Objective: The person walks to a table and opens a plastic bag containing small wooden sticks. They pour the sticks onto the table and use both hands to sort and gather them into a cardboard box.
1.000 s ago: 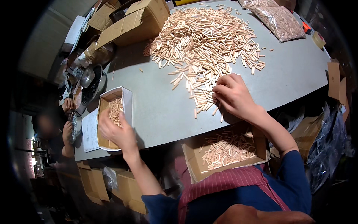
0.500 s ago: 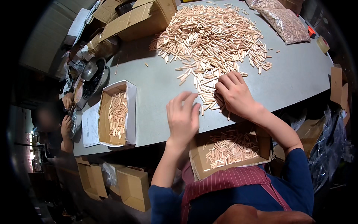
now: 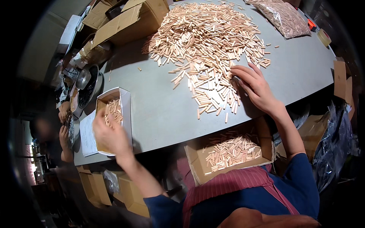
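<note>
A large heap of short wooden dowels point(image 3: 213, 34) covers the far middle of the table and trails toward me. My right hand point(image 3: 260, 89) rests at the right side of that trail, fingers spread, with its fingertips touching the dowels. Over the near end of a white cardboard box point(image 3: 126, 117) at the left hovers my left hand point(image 3: 110, 133), smeared by motion; whether it holds anything is hidden. Loose dowels point(image 3: 115, 109) lie in that box. Below the table edge, at my lap, an open brown cardboard box point(image 3: 194, 161) holds more dowels point(image 3: 232, 152).
A sheet of paper point(image 3: 88, 135) lies left of the white box. Beyond it are a metal bowl point(image 3: 99, 85) of dark pieces and large cartons point(image 3: 121, 28). A clear bag of dowels point(image 3: 283, 19) and a tape roll point(image 3: 324, 37) sit far right. Another person's hands point(image 3: 64, 129) work at left.
My left hand has swung left from beside the dowel trail to over the white box. My right hand has shifted right and its fingers have spread. The view has moved slightly.
</note>
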The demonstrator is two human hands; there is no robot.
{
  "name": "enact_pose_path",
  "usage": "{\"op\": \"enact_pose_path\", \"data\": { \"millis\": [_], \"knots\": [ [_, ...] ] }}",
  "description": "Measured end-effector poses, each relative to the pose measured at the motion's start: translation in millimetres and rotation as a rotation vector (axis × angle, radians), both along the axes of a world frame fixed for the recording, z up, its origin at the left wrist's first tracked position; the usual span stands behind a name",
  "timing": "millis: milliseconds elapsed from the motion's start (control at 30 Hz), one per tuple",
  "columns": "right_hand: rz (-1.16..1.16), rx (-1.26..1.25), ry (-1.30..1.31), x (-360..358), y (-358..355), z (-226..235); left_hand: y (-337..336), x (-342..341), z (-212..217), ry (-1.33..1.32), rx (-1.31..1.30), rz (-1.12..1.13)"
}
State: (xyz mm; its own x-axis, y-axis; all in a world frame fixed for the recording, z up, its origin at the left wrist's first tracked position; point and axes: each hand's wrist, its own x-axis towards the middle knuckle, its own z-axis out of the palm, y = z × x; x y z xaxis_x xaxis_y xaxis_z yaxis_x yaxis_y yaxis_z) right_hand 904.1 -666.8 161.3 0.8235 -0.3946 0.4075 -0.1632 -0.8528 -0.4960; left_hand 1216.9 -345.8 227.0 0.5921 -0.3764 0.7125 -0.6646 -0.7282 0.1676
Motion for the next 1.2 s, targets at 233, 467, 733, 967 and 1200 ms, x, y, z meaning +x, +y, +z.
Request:
{"op": "enact_pose_path", "data": {
  "millis": [233,467,733,967,1200],
  "knots": [
    [0.205,0.040,0.129,-36.2,19.2,-5.3,-11.7,-44.9,-31.5,0.227,0.109,-0.337],
    [-0.135,0.525,-0.239,-71.5,-0.1,-17.7,-78.6,-122.6,-76.3,0.389,0.185,-0.756],
    [-0.196,0.464,-0.295,-63.9,8.2,-18.2,-120.3,-157.5,-70.6,0.369,0.516,-0.944],
    [-0.122,0.110,-0.084,-61.4,11.0,-14.7,-107.7,-157.1,-61.1,0.214,0.711,-1.079],
    [-0.029,0.211,-0.014,-50.4,-2.4,-18.3,-80.3,-105.9,-61.6,0.671,0.118,-0.917]
  ]
}}
